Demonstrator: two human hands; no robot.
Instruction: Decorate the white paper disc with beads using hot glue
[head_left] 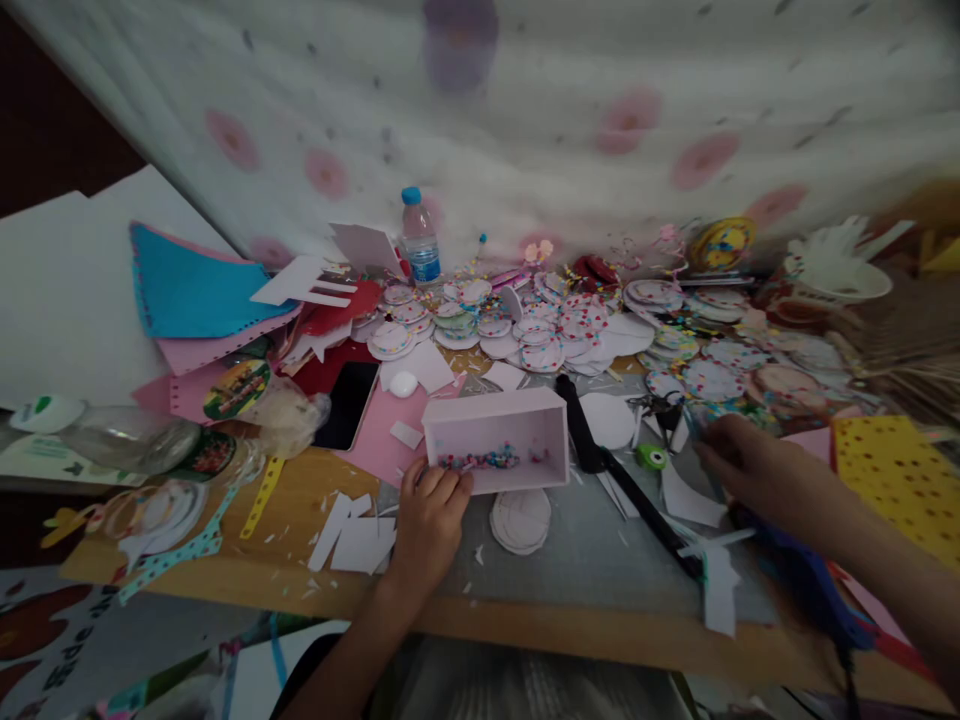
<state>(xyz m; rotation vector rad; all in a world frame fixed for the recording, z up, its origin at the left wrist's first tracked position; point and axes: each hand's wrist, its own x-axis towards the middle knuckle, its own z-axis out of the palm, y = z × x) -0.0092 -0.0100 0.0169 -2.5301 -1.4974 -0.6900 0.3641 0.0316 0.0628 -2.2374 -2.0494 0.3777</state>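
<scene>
An open pale box [498, 408] stands at the middle of the table with small coloured beads [491, 458] in it. My left hand [433, 510] rests at its near left corner, fingers bent over the rim; whether they hold anything is hidden. Over on the right, my right hand [729, 452] is beside the paper scraps and round decorated pieces, its fingers blurred and partly hard to make out. Just below the box lies a stack of white paper circles [520, 520]. A black tool [645, 500] lies between the box and my right hand, near a green round item [651, 457].
Piles of decorated discs [540, 335] run along the back. A water bottle [420, 240] stands behind them. A phone [347, 405] and a lying bottle [135, 438] are at left. A blue tool [814, 585] and yellow dotted sheet [892, 480] are at right.
</scene>
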